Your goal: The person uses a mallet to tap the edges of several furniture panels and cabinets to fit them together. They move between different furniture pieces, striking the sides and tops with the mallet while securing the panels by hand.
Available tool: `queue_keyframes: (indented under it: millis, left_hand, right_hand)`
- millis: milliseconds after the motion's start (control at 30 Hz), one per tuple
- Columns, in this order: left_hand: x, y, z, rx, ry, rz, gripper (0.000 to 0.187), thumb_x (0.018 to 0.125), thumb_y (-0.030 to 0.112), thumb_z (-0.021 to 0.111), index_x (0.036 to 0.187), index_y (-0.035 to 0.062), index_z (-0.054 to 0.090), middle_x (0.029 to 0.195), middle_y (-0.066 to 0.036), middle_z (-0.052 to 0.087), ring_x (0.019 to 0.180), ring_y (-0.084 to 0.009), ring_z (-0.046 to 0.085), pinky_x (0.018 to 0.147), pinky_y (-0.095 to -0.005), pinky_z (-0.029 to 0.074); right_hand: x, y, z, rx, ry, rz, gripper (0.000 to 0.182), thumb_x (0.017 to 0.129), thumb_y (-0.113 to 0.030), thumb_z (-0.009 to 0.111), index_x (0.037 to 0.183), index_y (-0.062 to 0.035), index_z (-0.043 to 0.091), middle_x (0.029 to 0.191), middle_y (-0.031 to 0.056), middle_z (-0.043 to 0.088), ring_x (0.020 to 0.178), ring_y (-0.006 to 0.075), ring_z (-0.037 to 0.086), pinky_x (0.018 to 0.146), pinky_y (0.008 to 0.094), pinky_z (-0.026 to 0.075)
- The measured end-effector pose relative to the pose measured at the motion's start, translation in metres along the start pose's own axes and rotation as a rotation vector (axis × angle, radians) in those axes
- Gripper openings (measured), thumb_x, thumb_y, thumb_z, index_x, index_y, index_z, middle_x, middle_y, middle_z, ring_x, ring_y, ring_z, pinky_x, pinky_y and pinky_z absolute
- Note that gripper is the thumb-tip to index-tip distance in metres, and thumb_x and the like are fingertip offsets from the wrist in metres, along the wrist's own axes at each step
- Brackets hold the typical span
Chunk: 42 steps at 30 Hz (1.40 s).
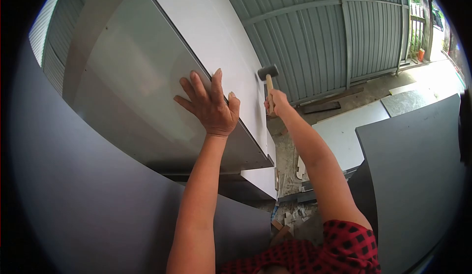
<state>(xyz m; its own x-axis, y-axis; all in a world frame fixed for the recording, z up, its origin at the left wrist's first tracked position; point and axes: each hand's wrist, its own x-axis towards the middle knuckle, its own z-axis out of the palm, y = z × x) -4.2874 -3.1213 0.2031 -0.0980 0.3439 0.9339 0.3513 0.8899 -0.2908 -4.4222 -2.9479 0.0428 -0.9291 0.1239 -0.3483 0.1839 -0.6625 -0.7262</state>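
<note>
My left hand [212,107] lies with spread fingers on a large grey panel [132,77], its thumb and index finger reaching over the panel's dark edge. Behind that edge stands a white panel [211,28], joined to the grey one along its length. My right hand [277,103] is wrapped round the wooden handle of a mallet [268,72]. The mallet's dark head is raised beside the outer edge of the white panel. Small holes or screw spots dot the grey panel near its edges.
Curved-looking grey boards stand at the lower left [98,185] and right [418,175]. White and grey sheets [344,131] lie on the floor at right. Wood scraps [290,220] litter the ground below. A corrugated metal wall [305,43] rises behind, with a bright opening at far right.
</note>
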Motion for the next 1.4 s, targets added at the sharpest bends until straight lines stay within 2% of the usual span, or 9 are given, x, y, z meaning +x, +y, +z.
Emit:
queue_keyframes:
  millis: [67, 433, 767, 833, 1000, 1100, 1133, 1233, 1400]
  left_hand:
    - [0.0, 0.0, -0.001, -0.012, -0.024, -0.01, 0.058, 0.08, 0.036, 0.048, 0.131, 0.0116, 0.043, 0.146, -0.022, 0.015, 0.136, -0.0476, 0.006, 0.098, -0.0687, 0.003]
    - [-0.002, -0.001, 0.0, 0.024, -0.051, -0.032, 0.056, 0.083, 0.04, 0.042, 0.132, 0.0125, 0.041, 0.143, -0.023, 0.016, 0.134, -0.0501, 0.007, 0.096, -0.0716, 0.003]
    - [-0.002, 0.0, 0.002, -0.005, -0.023, -0.058, 0.058, 0.081, 0.038, 0.046, 0.134, 0.0169, 0.039, 0.144, -0.02, 0.018, 0.133, -0.0495, 0.011, 0.096, -0.0726, 0.003]
    - [-0.003, -0.001, 0.005, -0.048, 0.013, -0.062, 0.063, 0.074, 0.032, 0.053, 0.135, 0.0197, 0.038, 0.144, -0.019, 0.02, 0.134, -0.0487, 0.011, 0.097, -0.0727, 0.002]
    - [-0.006, -0.001, 0.002, -0.03, -0.058, -0.077, 0.067, 0.072, 0.031, 0.057, 0.135, 0.0226, 0.034, 0.142, -0.019, 0.02, 0.132, -0.0491, 0.012, 0.093, -0.0764, 0.006]
    - [0.004, 0.006, -0.036, -0.143, -0.285, -0.146, 0.073, 0.072, 0.039, 0.06, 0.137, 0.0212, 0.033, 0.143, -0.018, 0.019, 0.133, -0.0483, 0.009, 0.094, -0.0757, 0.005]
    - [0.002, 0.005, -0.05, -0.229, -0.239, -0.134, 0.078, 0.071, 0.041, 0.062, 0.139, 0.0199, 0.031, 0.145, -0.018, 0.018, 0.135, -0.046, 0.009, 0.096, -0.0741, 0.004]
    - [-0.014, 0.013, -0.108, -0.556, -0.466, -0.319, 0.081, 0.072, 0.04, 0.065, 0.14, 0.014, 0.029, 0.145, -0.02, 0.022, 0.136, -0.039, 0.017, 0.102, -0.064, 0.017]
    - [-0.06, 0.044, -0.255, -0.548, -0.32, -0.491, 0.067, 0.075, 0.027, 0.067, 0.133, 0.0071, 0.039, 0.131, -0.019, 0.044, 0.126, -0.0384, 0.037, 0.101, -0.0515, 0.031]
  right_hand:
    - [-0.001, -0.025, 0.016, 0.035, -0.063, -0.083, 0.017, 0.081, -0.017, 0.049, 0.088, -0.0017, 0.049, 0.066, 0.0123, 0.05, 0.045, 0.0234, 0.054, 0.037, 0.0402, 0.039]
    - [-0.085, -0.168, 0.13, 0.008, -0.332, -0.275, 0.027, 0.087, -0.027, 0.048, 0.088, -0.0005, 0.05, 0.065, 0.0121, 0.054, 0.048, 0.0204, 0.053, 0.045, 0.0369, 0.042]
    - [-0.1, -0.157, 0.143, -0.018, -0.324, -0.31, 0.029, 0.086, -0.031, 0.051, 0.089, -0.0027, 0.053, 0.063, 0.0088, 0.052, 0.046, 0.0166, 0.049, 0.043, 0.0316, 0.041]
    - [-0.127, -0.149, 0.133, -0.045, -0.272, -0.397, 0.024, 0.079, -0.024, 0.055, 0.088, -0.0015, 0.055, 0.06, 0.012, 0.053, 0.045, 0.0197, 0.05, 0.04, 0.0346, 0.04]
    - [-0.181, -0.113, 0.104, -0.059, -0.341, -0.644, 0.026, 0.086, -0.032, 0.056, 0.092, -0.0066, 0.058, 0.059, 0.0054, 0.051, 0.045, 0.014, 0.047, 0.04, 0.0273, 0.04]
    - [-0.237, -0.095, 0.089, -0.055, -0.401, -0.665, 0.031, 0.091, -0.035, 0.052, 0.1, -0.0054, 0.059, 0.06, 0.0036, 0.051, 0.046, 0.0124, 0.047, 0.041, 0.0257, 0.04]
    - [-0.253, -0.088, 0.086, -0.05, -0.428, -0.676, 0.035, 0.091, -0.037, 0.051, 0.104, -0.0045, 0.058, 0.06, 0.0031, 0.052, 0.047, 0.0115, 0.047, 0.042, 0.0246, 0.039]
    - [-0.297, -0.073, 0.078, -0.145, -0.493, -0.777, 0.041, 0.094, -0.037, 0.047, 0.111, -0.001, 0.055, 0.063, 0.0027, 0.052, 0.048, 0.0087, 0.047, 0.043, 0.0203, 0.038]
    - [-0.333, -0.044, 0.073, -0.109, -0.582, -0.747, 0.039, 0.096, -0.032, 0.042, 0.115, 0.0004, 0.052, 0.063, 0.0044, 0.052, 0.05, 0.01, 0.047, 0.044, 0.0218, 0.038]
